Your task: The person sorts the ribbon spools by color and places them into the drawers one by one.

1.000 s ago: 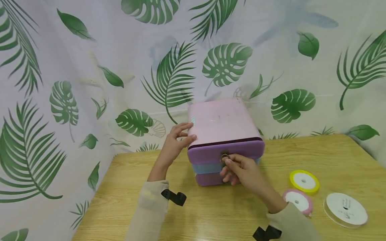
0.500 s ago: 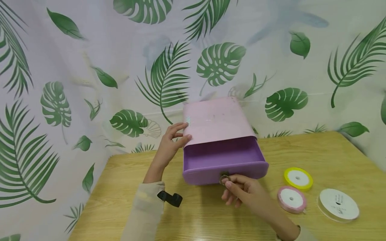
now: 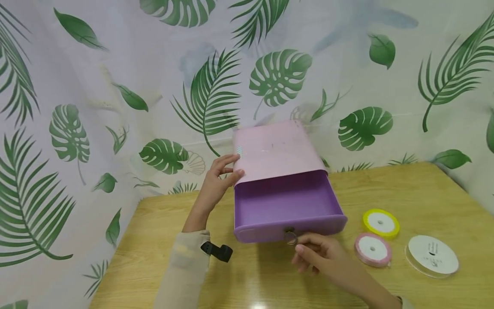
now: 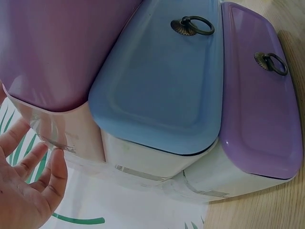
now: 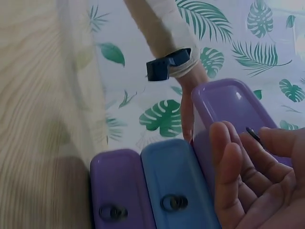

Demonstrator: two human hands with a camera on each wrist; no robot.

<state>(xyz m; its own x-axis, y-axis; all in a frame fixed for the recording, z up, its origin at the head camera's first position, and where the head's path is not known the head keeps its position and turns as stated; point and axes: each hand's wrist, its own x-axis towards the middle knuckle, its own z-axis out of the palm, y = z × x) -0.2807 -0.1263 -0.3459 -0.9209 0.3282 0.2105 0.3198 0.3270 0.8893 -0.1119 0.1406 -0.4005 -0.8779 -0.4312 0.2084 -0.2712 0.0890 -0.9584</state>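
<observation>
The right hand (image 3: pixel 328 259) pinched the dark ring handle (image 5: pixel 253 134) between thumb and fingertips, drawing on the top purple drawer (image 3: pixel 262 231). That drawer stood well out of the pale pink cabinet (image 3: pixel 278 150), its inside showing bare purple. The left hand (image 3: pixel 212 189) rested its fingertips against the cabinet's left side, grasping nothing. The cabinet sat by the back edge of the worktop (image 3: pixel 146 240). By my judgement, the pull on the top drawer was mostly done; the blue drawer (image 4: pixel 162 86) and lower purple drawer (image 4: pixel 259 105) remained shut. Toward the worktop's right edge lay a yellow spool (image 3: pixel 386 223), a pink spool (image 3: pixel 372 253) and a white spool (image 3: pixel 436 257). A second earlier the top drawer was almost closed; half a second earlier it reached slightly less far out.
</observation>
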